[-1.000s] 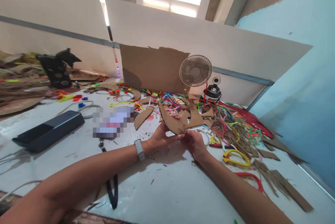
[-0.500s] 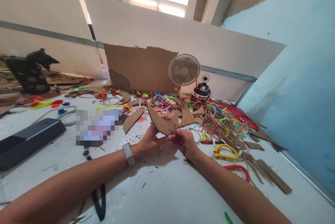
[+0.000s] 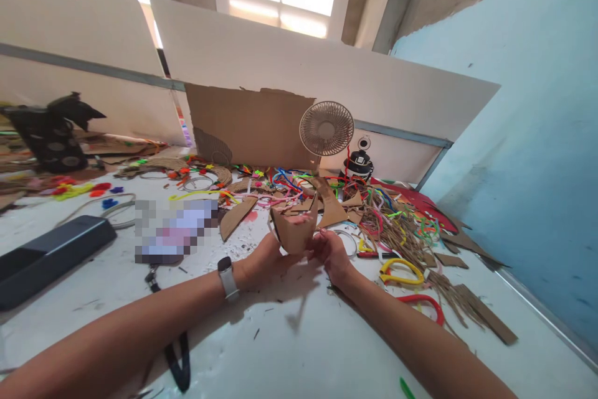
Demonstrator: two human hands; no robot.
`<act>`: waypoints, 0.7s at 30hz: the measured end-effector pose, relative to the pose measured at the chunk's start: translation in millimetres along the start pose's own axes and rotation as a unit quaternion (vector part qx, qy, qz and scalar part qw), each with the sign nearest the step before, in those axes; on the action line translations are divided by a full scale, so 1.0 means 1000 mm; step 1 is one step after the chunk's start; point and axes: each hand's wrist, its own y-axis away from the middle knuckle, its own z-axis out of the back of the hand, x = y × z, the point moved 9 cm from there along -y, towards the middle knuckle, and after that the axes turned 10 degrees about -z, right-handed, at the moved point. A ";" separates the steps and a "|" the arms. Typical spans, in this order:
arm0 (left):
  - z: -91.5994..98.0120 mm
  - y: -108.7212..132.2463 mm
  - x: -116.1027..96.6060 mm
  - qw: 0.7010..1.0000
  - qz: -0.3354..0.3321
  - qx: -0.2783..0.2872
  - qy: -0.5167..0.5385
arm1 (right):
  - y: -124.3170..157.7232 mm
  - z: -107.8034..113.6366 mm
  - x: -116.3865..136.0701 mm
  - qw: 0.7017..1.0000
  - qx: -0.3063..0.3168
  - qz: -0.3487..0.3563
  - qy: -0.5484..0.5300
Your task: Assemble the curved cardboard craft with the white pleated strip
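Note:
A curved brown cardboard piece (image 3: 295,236) is held up over the white table in front of me. My left hand (image 3: 268,260) wraps it from the left and below, with fingertips showing behind its upper edge. At its lower right edge, my right hand (image 3: 332,256) is closed, thumb and fingers pinched against the cardboard; the exact contact is partly hidden. Just beyond lie another curved cardboard cutout (image 3: 331,205) and, to the left, a rounded cardboard offcut (image 3: 237,217). A metal ring (image 3: 346,242) rests beside my right hand.
Yellow-handled (image 3: 402,271) and red-handled (image 3: 427,305) items lie right of my right forearm. Behind are tangled pipe cleaners and cardboard strips (image 3: 392,225), a fan (image 3: 326,129) and a bottle (image 3: 359,165). A phone (image 3: 180,231) and a dark case (image 3: 56,256) lie left.
The cardboard piece has turned and tilted in my hands, so its pointed left end no longer shows and it looks shorter and more upright. Both hands stay in nearly the same place.

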 end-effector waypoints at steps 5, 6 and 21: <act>0.014 -0.002 0.011 0.995 -0.044 -0.061 -0.064 | 0.005 -0.007 0.005 1.000 0.009 0.001 0.008; 0.014 -0.002 0.015 0.996 -0.042 -0.056 -0.053 | 0.006 -0.008 0.006 1.000 0.008 0.004 0.005; 0.009 -0.001 0.020 0.998 -0.041 -0.015 -0.043 | 0.005 -0.006 0.008 1.000 0.007 0.025 0.017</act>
